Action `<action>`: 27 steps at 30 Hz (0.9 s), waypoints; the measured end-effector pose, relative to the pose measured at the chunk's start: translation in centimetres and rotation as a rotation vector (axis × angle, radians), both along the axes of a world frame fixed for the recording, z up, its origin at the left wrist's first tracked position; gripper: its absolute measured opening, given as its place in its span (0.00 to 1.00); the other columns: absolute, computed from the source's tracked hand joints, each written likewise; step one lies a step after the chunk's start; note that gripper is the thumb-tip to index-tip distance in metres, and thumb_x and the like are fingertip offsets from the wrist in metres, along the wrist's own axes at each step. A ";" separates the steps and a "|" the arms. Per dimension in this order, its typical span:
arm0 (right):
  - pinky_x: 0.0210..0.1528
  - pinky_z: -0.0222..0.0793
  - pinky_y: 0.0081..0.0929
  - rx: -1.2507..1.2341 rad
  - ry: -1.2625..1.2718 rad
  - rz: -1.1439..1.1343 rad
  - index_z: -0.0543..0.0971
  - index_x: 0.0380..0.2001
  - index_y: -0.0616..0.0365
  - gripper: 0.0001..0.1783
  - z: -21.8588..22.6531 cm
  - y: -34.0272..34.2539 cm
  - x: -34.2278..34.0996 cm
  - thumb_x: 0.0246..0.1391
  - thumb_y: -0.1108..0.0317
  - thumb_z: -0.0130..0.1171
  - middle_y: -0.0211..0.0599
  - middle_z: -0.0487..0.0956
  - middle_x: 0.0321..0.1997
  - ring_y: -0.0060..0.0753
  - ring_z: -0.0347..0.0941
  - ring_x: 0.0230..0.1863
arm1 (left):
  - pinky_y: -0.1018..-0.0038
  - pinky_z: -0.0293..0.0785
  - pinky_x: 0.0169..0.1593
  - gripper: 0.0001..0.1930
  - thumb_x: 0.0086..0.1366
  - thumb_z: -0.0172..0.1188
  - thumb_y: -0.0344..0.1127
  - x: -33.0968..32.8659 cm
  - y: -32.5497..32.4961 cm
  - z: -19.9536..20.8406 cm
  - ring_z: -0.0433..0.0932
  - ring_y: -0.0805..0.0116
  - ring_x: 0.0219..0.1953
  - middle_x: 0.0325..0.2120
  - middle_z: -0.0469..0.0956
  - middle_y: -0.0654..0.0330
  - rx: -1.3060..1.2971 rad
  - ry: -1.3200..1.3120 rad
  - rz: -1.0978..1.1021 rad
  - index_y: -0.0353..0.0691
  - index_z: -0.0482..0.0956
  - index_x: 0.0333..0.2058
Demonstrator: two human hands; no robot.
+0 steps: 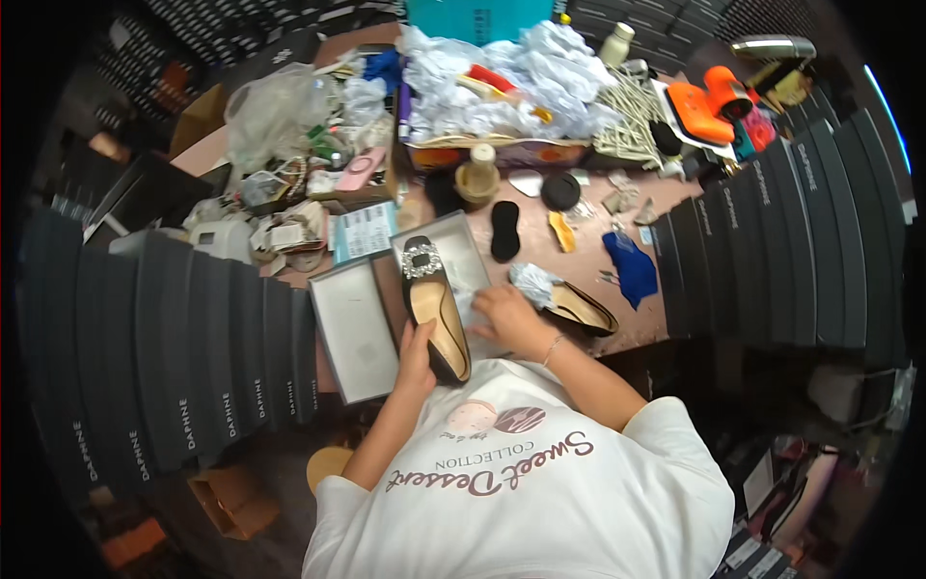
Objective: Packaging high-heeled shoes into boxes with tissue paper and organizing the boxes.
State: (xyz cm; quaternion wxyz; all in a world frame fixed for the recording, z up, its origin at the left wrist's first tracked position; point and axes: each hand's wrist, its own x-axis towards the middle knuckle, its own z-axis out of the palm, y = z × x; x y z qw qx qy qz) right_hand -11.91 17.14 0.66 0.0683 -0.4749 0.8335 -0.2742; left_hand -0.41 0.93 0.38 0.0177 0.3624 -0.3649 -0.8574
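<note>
My left hand (417, 359) grips a black pump (446, 333) by its side near the heel, thumb at the rim. The shoe has a beige lining and a square rhinestone buckle on its toe, which points away from me. Under it lies a grey shoebox (463, 239) with pale tissue inside. Over the box's right side, my right hand (511, 320) has its fingers curled at the tissue; what they pinch is hidden. The shoebox lid (352, 318) lies at the left. Right of my right hand rests the other black pump (584, 309), with crumpled tissue (532, 284) at its toe.
Stacked dark shoeboxes (183, 347) rise at the left, with more shoeboxes (772, 241) at the right. Farther back stand a carton full of crumpled tissue (511, 87), a bottle (477, 174) and an orange tool (704, 111). A black insole-shaped pad (504, 230) and a blue cloth (632, 270) lie nearer.
</note>
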 end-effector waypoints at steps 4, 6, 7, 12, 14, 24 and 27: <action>0.46 0.65 0.40 0.376 0.036 -0.553 0.71 0.41 0.58 0.22 -1.2 9.4 -5.0 0.42 0.61 0.64 0.44 0.73 0.42 0.47 0.69 0.46 | 0.65 0.68 0.52 0.25 0.61 0.54 0.36 -1.6 0.9 -2.0 0.70 0.61 0.50 0.48 0.69 0.52 0.005 -0.055 -0.057 0.37 0.61 0.55; 0.41 0.69 0.41 0.575 -0.299 -0.550 0.74 0.40 0.59 0.15 -6.0 13.9 -5.8 0.47 0.69 0.56 0.53 0.77 0.38 0.53 0.74 0.40 | 0.66 0.62 0.57 0.30 0.61 0.55 0.36 -2.3 1.8 -2.4 0.64 0.60 0.56 0.54 0.64 0.49 -0.090 -0.087 -0.057 0.36 0.55 0.59; 0.41 0.69 0.41 0.510 -0.301 -0.518 0.74 0.40 0.60 0.14 -7.0 14.8 -5.8 0.48 0.70 0.54 0.56 0.77 0.37 0.54 0.74 0.40 | 0.67 0.59 0.59 0.32 0.61 0.55 0.36 -2.7 2.2 -2.2 0.61 0.60 0.59 0.57 0.60 0.49 -0.172 -0.118 -0.022 0.35 0.52 0.61; 0.42 0.68 0.44 0.091 -0.493 -0.388 0.73 0.39 0.64 0.13 -0.3 12.6 -4.0 0.52 0.73 0.45 0.61 0.75 0.35 0.60 0.72 0.41 | 0.66 0.42 0.66 0.40 0.64 0.55 0.41 -2.4 2.4 2.5 0.44 0.58 0.67 0.65 0.41 0.46 -0.433 0.248 -0.213 0.35 0.40 0.64; 0.42 0.67 0.45 -0.022 -0.619 -0.325 0.72 0.40 0.65 0.13 3.9 8.8 -2.7 0.52 0.72 0.44 0.63 0.75 0.36 0.62 0.71 0.41 | 0.61 0.46 0.65 0.37 0.64 0.54 0.49 -2.2 4.2 1.9 0.51 0.60 0.65 0.62 0.53 0.53 -0.266 0.200 -0.140 0.38 0.47 0.64; 0.29 0.69 0.40 -0.096 0.019 -0.067 0.74 0.29 0.56 0.10 9.4 -2.0 -0.8 0.51 0.61 0.57 0.42 0.74 0.27 0.50 0.73 0.27 | 0.60 0.61 0.59 0.40 0.59 0.36 0.73 -4.3 3.2 5.2 0.67 0.58 0.55 0.54 0.67 0.56 0.416 0.169 -0.006 0.46 0.63 0.56; 0.27 0.69 0.38 -0.076 0.030 -0.062 0.75 0.27 0.56 0.09 6.8 -4.7 -1.4 0.50 0.62 0.57 0.38 0.74 0.27 0.47 0.73 0.26 | 0.63 0.63 0.58 0.37 0.60 0.40 0.70 -3.9 4.0 4.8 0.68 0.61 0.54 0.52 0.69 0.59 0.328 0.139 0.092 0.45 0.64 0.56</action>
